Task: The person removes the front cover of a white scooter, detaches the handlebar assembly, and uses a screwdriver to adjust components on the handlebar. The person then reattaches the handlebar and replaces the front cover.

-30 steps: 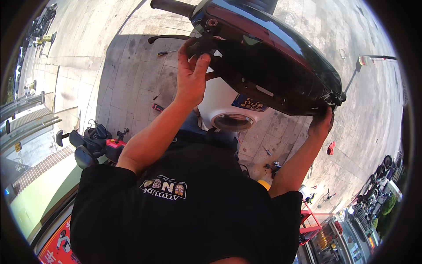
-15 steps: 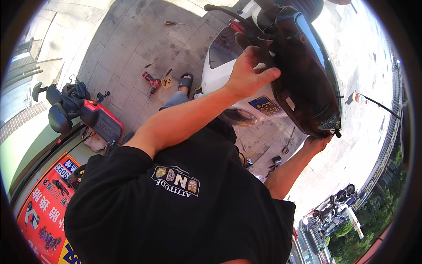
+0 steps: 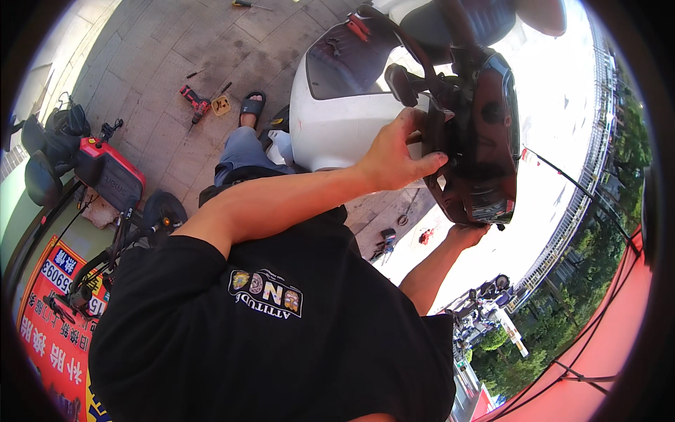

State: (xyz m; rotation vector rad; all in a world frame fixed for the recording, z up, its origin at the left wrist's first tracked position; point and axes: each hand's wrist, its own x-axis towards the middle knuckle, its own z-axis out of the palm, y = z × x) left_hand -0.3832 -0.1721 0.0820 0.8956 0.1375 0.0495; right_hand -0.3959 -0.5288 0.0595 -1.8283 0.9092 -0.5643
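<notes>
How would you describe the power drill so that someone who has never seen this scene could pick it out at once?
Find the large white bodywork at upper centre, then go left past the sandalled foot to the small yellowish tray on the paving. The power drill lies just left of that tray, bulky and red-and-black, unlike the slim dark rods near it.
</notes>
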